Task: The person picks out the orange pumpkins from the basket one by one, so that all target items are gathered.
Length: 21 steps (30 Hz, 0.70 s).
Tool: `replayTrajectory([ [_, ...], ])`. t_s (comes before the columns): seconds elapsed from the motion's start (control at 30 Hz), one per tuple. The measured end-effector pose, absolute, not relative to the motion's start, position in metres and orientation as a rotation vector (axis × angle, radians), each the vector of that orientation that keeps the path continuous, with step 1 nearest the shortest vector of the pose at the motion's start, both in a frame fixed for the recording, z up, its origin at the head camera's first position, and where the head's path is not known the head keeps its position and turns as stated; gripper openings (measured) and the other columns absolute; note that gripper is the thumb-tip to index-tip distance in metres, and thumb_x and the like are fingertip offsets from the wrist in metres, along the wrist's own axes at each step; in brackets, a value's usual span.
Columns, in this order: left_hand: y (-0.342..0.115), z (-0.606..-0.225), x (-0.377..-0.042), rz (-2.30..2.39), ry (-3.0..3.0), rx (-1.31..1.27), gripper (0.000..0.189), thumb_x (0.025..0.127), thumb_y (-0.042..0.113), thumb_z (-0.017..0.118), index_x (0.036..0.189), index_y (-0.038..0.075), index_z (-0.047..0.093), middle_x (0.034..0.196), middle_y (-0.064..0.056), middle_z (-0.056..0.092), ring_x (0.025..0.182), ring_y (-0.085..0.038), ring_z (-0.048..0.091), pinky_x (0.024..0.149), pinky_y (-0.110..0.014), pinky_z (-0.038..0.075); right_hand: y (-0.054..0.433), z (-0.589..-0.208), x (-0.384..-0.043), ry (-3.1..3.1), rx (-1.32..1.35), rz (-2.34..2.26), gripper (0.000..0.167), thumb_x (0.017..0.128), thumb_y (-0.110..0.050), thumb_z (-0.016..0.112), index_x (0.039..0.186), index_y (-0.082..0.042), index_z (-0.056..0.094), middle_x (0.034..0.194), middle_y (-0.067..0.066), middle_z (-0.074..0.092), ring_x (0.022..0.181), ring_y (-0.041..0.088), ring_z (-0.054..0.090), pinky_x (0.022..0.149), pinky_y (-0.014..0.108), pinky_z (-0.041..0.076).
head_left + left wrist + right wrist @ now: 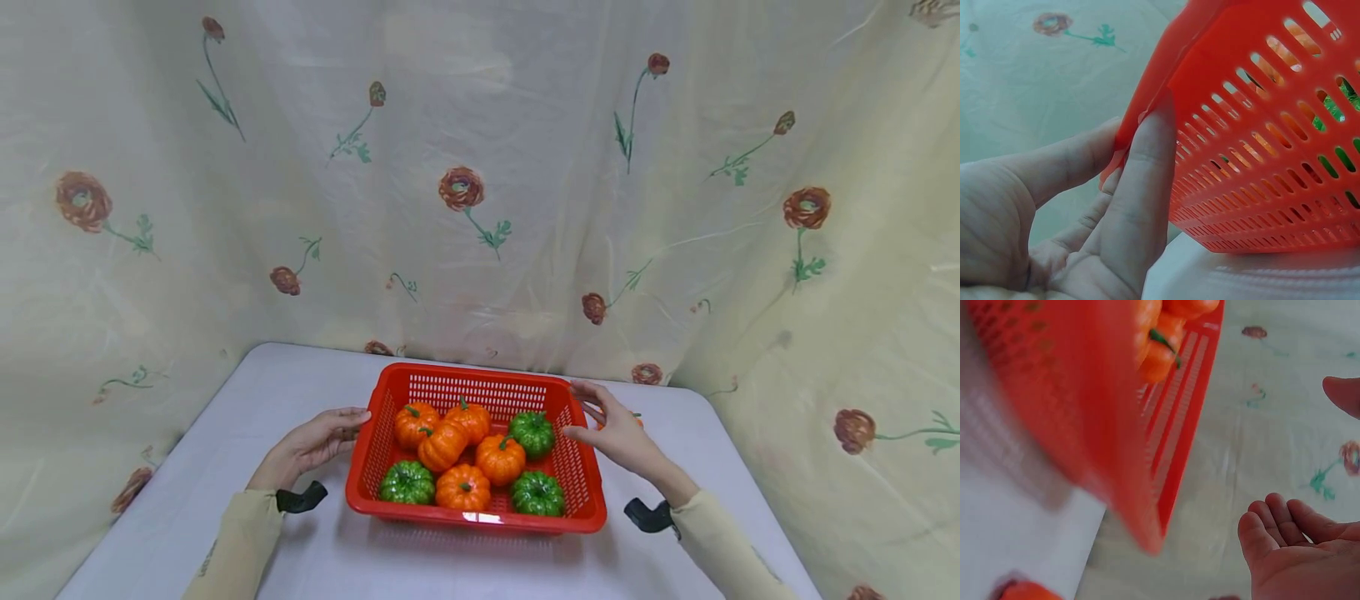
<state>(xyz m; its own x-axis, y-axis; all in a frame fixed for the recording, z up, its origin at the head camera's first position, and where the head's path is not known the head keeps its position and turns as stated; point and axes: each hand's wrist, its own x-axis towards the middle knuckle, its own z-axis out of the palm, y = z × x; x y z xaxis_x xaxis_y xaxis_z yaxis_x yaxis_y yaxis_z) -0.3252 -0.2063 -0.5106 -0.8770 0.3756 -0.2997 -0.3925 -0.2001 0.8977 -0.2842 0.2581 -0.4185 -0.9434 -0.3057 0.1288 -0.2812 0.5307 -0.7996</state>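
Red perforated plastic basket (pixel 540 523): on the table (pixel 300 383), about centre in front of the person, mouth up. Load is five orange mini pumpkins (pixel 500 460) and three green mini pumpkins (pixel 537 493), the orange ones bunched toward left and middle, one apparently leaning up on its neighbours. Can't tell if the base sits fully flat

Left hand (pixel 315 442) pinches the basket's left rim, thumb against fingers at the lip. Right hand (pixel 615 429) is spread, thumb well away from the fingers, at the right end; right wrist view shows it clear of the plastic

Handling advice: seat the right hand's fingers under the rim lip opposite the left hand, about mid-wall, before putting any load on it. Bear evenly at both ends, keep it level, or the round pumpkins may roll to the low side. Thin rim will probably flex under a one-sided pull

Long axis runs left-right across the person, skewed a bit: right end swung slightly nearer. Short walls face the two hands

Just beyond the right wall: another orange pumpkin (pixel 640 422), mostly hidden by the right hand. Behind the table: flower-print curtain (pixel 510 100)
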Motion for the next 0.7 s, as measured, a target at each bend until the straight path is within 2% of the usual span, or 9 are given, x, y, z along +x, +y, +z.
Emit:
replayTrajectory([
  [0.2, -0.207, -0.511, -0.324, 2.127, 1.553, -0.002, 0.053, 0.098, 0.021, 0.058, 0.138, -0.005, 0.037, 0.107, -0.006, 0.068, 0.092, -0.017, 0.07, 0.083, -0.029, 0.058, 0.223, -0.412, -0.285, 2.609, -0.597, -1.427, 0.079, 0.084, -0.027, 0.076, 0.146, -0.006, 0.033, 0.148, 0.018, 0.039, 0.138, 0.037, 0.037, 0.114, 0.053, 0.033],
  [0.4, -0.207, -0.51, -0.323, 2.122, 1.554, 0.019, 0.054, 0.097, 0.022, 0.059, 0.138, -0.005, 0.036, 0.106, -0.005, 0.068, 0.091, -0.016, 0.071, 0.083, -0.028, 0.058, 0.188, -0.407, -0.288, 2.572, -0.643, -1.367, 0.081, 0.081, -0.035, 0.078, 0.145, -0.01, 0.035, 0.148, 0.014, 0.041, 0.137, 0.034, 0.041, 0.113, 0.05, 0.036],
  [0.7, -0.206, -0.511, -0.325, 2.111, 1.561, 0.037, 0.046, 0.098, 0.022, 0.058, 0.133, -0.003, 0.042, 0.106, -0.005, 0.069, 0.09, -0.015, 0.071, 0.081, -0.027, 0.059, 0.139, -0.416, -0.297, 2.537, -0.701, -1.309, 0.075, 0.081, -0.023, 0.078, 0.141, -0.003, 0.039, 0.144, 0.013, 0.046, 0.134, 0.033, 0.043, 0.114, 0.049, 0.036],
])
